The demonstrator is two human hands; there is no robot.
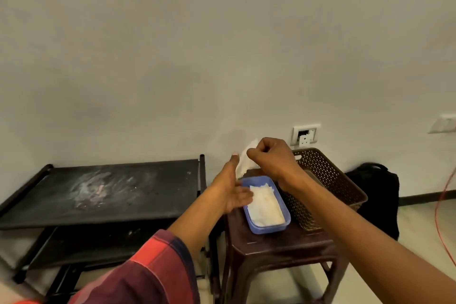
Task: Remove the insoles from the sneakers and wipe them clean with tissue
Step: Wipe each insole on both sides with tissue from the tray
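While the right hand (271, 158) pinches a tissue sheet (243, 165) hanging steeply over the blue tray (267, 231), the left hand (232, 188), fingers spread, touches the tissue stack (266, 207), which lies lengthwise away from the person.

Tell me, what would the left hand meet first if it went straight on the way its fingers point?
Probably the stack of tissues in the blue tub: the left hand lies open at the tub's left rim, fingertips at the stack's edge. Whether they already touch it is unclear.
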